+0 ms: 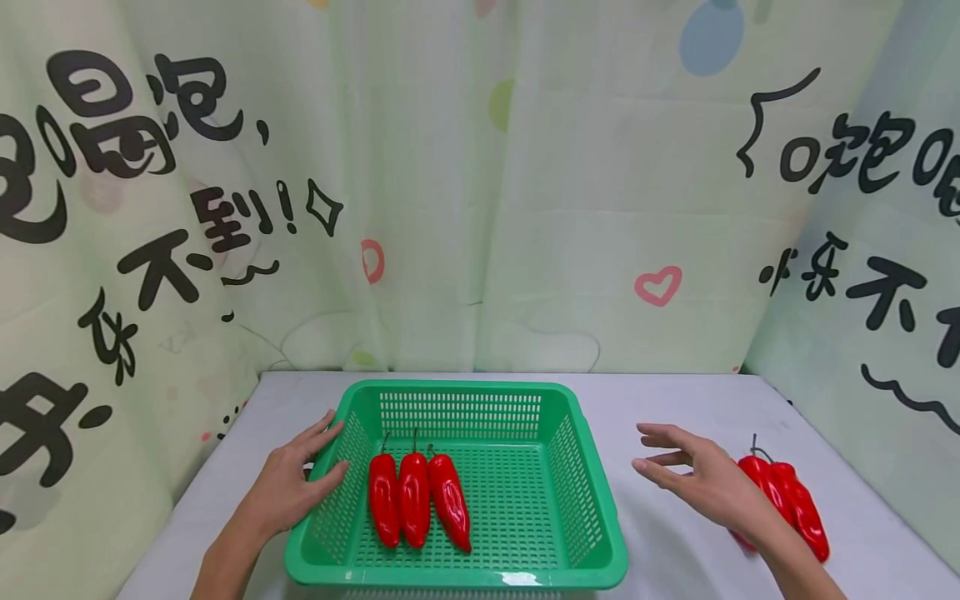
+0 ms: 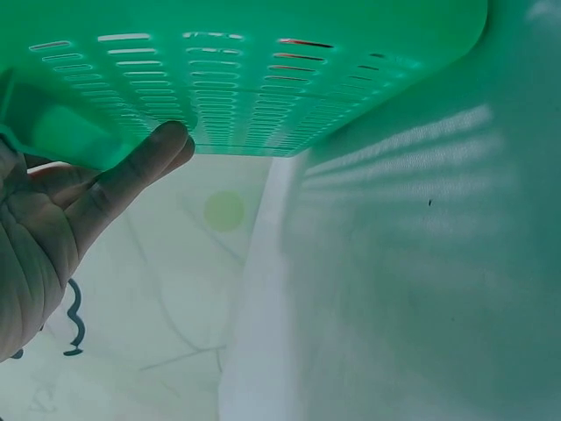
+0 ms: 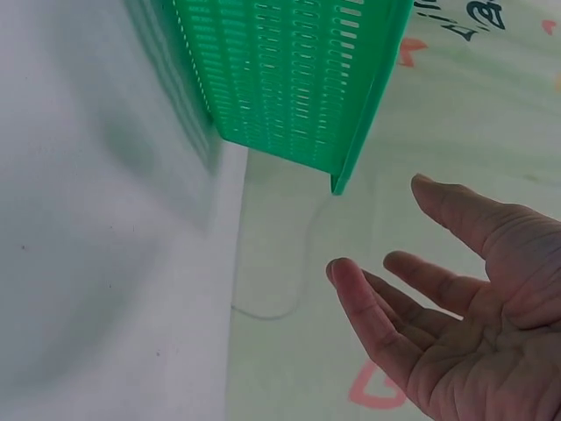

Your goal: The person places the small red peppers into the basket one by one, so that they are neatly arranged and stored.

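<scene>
A green plastic basket (image 1: 510, 500) sits on the white table, with three red chili peppers (image 1: 415, 500) side by side in its left half. At the basket's left rim is my left hand (image 1: 296, 475), its fingers extended and touching the edge. The left wrist view shows this hand (image 2: 96, 206) with a fingertip against the slotted outer wall (image 2: 215, 74). My right hand (image 1: 701, 475) hovers to the right of the basket, apart from it, fingers spread and holding nothing. Beyond that wrist lie more red chili peppers (image 1: 798, 504), partly hidden by the forearm.
The white table (image 1: 622, 400) ends at a pale green curtain (image 1: 555, 250) behind it. More curtain with black writing hangs along the left and right sides.
</scene>
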Available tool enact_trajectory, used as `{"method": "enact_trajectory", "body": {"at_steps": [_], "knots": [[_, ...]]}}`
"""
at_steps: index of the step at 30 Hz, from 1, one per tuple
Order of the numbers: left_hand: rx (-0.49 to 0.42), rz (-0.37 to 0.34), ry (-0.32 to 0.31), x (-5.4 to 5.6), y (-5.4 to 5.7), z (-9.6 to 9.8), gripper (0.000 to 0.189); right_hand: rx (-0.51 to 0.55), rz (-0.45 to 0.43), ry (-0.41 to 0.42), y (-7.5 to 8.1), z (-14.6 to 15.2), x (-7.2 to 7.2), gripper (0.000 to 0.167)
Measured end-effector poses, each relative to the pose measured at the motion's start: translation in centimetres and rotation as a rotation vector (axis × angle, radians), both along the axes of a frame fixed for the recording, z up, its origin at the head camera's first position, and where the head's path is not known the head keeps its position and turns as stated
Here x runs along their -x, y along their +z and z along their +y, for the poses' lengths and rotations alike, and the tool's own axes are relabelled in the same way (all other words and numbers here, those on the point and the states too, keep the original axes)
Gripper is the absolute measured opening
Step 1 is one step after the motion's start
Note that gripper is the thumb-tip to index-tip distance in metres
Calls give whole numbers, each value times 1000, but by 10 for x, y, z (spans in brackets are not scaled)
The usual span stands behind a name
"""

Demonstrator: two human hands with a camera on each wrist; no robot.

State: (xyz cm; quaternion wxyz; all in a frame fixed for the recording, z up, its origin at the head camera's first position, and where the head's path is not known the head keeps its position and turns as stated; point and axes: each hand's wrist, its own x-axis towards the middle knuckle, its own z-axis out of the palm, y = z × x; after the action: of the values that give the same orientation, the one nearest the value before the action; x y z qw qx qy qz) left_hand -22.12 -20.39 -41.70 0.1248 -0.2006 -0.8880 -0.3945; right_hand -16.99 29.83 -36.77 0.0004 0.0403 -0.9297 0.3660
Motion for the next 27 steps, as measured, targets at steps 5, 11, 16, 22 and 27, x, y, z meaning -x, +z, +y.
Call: {"method": "enact_trajectory", "body": {"at_steps": [5,11,16,22,27], "knots": [[-2,0,2,0,1,0,58,-13,-7,-17,-3,7,0,70],[-3,-8,5,0,1,1,58,-32,-13,-35,-6,15,-1,71],[-15,-11,2,0,0,1,58,-37,-26,-51,-8,20,-2,71],[-19,-2,-3,0,-1,0,58,-63,-54,-73,-8,25,-1,75],[-21,9,-7,0,-3,0,58,-77,-70,-79,-9,28,-1,76]]}}
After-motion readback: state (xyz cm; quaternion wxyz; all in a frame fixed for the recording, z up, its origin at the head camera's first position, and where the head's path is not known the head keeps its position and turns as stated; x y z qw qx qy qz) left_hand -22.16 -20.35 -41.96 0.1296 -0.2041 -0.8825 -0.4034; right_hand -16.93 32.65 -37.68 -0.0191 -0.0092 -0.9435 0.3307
